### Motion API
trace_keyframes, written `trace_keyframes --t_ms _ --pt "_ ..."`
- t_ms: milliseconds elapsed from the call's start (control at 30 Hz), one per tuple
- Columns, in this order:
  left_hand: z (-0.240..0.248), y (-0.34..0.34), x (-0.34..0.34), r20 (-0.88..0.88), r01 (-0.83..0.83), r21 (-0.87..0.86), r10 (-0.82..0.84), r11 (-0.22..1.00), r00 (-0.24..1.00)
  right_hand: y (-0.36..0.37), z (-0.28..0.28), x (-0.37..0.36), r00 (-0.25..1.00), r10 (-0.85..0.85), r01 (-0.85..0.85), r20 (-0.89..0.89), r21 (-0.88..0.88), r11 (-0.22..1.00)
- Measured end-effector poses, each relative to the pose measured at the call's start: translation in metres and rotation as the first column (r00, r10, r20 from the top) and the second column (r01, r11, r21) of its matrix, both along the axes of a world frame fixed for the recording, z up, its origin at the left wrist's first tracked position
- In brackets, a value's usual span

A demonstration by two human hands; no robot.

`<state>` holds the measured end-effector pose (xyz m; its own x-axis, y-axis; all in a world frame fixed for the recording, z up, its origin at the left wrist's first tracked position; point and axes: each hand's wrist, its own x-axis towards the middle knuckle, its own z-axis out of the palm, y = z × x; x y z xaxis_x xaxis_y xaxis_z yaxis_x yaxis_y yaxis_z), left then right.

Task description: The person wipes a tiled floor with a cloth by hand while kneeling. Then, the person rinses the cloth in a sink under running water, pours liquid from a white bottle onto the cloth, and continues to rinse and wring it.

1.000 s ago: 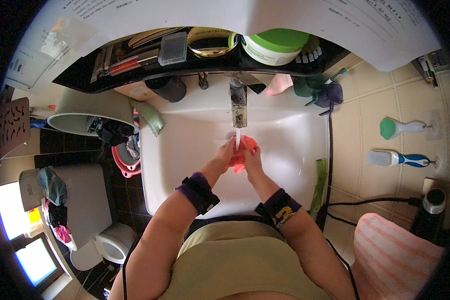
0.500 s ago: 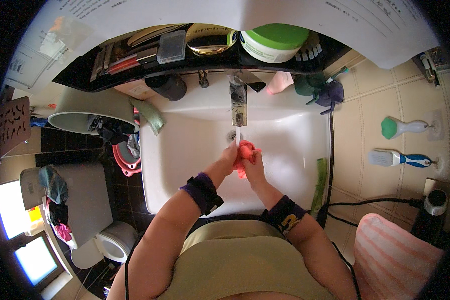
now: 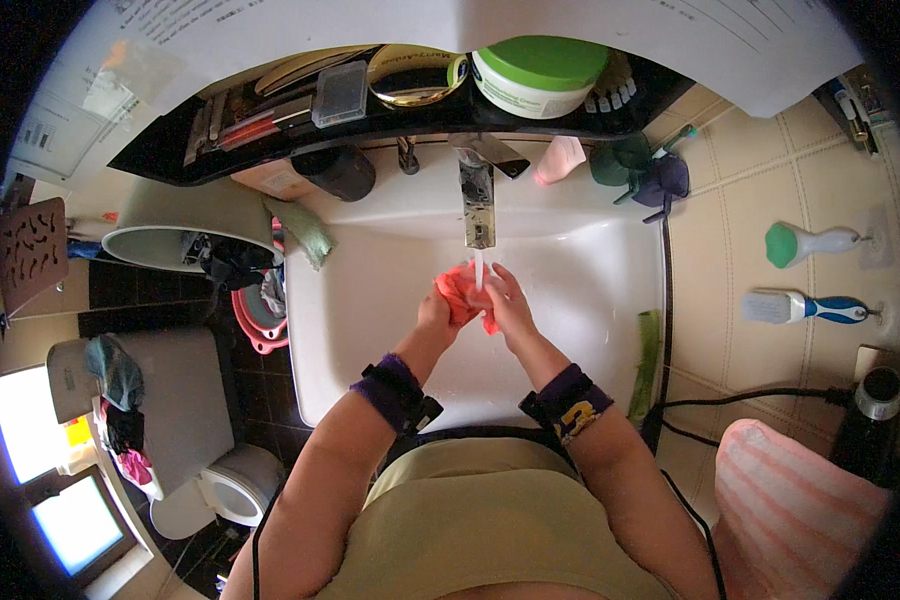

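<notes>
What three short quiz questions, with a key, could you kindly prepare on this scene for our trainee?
1. True or false: water is running from the faucet.
2. What colour is the cloth held by the left hand? A) green B) coral red C) navy blue
3. On which side of the sink is the striped pink towel, from the person's viewpoint?

Key: 1. True. 2. B. 3. The right side.
</notes>
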<state>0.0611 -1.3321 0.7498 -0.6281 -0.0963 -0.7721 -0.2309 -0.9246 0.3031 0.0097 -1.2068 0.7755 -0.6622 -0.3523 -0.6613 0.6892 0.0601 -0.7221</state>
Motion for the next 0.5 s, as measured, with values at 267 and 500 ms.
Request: trace_keyframes --t_ms 267,500 --pt "0.0 0.011 -0.009 0.056 0.17 -0.101 -0.165 0.98 0.985 0.004 -0.036 -0.006 0.823 0.236 -0.006 -0.517 0.407 0.913" --pt "-0.017 0.017 -0.006 -0.054 -0.024 0.147 0.032 0.989 0.998 -0.023 0.017 0.046 0.58 0.211 0.185 -0.787 0.379 0.907"
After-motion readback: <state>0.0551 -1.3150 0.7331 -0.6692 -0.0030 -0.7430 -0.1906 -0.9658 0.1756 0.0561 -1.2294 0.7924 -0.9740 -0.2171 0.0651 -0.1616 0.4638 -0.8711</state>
